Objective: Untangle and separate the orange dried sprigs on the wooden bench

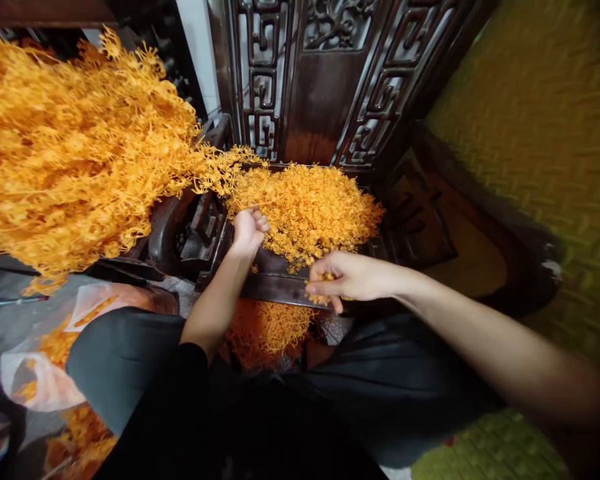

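Note:
My left hand [250, 230] is closed at the left side of a heap of small orange plastic flower pieces [320, 210]. A thin orange stem shows just above its fingers and seems to be pinched in them. My right hand [337, 277] curls around a few orange flower pieces [320, 293] over the front edge of the dark wooden chair seat [275, 288]. From the left, a branching orange sprig [225, 167] reaches across from a much larger orange pile [80, 153] toward my left hand.
Below the seat, between my legs, lies a mass of orange stems [275, 327]. A clear plastic bag [45, 383] with orange bits is on the floor at left. The carved chair back [325, 87] rises ahead, and a yellow-green woven surface [535, 127] is at right.

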A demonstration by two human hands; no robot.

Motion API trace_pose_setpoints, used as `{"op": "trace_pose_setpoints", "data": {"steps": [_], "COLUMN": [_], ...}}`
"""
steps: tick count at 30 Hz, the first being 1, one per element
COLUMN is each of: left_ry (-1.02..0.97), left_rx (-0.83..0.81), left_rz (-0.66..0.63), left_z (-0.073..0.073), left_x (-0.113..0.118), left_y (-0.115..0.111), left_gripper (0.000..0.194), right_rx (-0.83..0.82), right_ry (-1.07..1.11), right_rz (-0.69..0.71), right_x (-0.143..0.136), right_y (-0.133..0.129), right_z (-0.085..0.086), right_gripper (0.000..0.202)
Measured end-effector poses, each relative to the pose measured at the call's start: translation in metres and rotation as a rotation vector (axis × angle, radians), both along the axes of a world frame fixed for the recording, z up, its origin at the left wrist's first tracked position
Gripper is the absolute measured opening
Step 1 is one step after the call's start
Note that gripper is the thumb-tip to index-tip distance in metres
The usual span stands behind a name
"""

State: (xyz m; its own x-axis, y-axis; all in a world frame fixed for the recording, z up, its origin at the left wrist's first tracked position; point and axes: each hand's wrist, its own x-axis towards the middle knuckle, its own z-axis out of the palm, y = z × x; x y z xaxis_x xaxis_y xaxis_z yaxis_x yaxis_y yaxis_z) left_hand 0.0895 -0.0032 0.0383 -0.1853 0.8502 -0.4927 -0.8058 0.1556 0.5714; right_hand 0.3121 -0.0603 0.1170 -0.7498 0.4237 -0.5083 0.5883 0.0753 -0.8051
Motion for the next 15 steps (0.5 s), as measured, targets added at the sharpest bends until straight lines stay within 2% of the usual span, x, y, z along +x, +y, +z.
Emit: {"op": "trace_pose_setpoints", "data": {"steps": [2, 5, 7, 11, 15], "left_ry": [0.009, 0.024, 0.044, 0.088, -0.037], "left_rx": [0.017, 0.005, -0.008, 0.018, -0.025], "left_rz": [-0.012, -0.035, -0.058, -0.091, -0.073], "left_z": [-0.002, -0.004, -0.003, 0.000, 0.000], "left_x": [0.001, 0.014, 0.024, 0.039, 0.041], "left_y": [0.000, -0.004, -0.008, -0.014, -0.014], "left_gripper": [0.021, 0.021, 0.020, 0.017, 0.015], "right_rx": [0.078, 0.148, 0.237, 0.547, 0.884], "right_ry": [0.018, 0.160, 0.242, 0.198, 0.116], "right_rz": [-0.150, -0.430, -0.503, -0.443, -0.237], "right_x": [0.012, 0.021, 0.019, 0.002, -0.018], "right_y": [0.006, 0.020, 0.030, 0.046, 0.043], "right_z": [0.001, 0.001, 0.000, -0.010, -0.018], "right_gripper": [0.040, 0.044, 0.046, 0.048, 0.034]}}
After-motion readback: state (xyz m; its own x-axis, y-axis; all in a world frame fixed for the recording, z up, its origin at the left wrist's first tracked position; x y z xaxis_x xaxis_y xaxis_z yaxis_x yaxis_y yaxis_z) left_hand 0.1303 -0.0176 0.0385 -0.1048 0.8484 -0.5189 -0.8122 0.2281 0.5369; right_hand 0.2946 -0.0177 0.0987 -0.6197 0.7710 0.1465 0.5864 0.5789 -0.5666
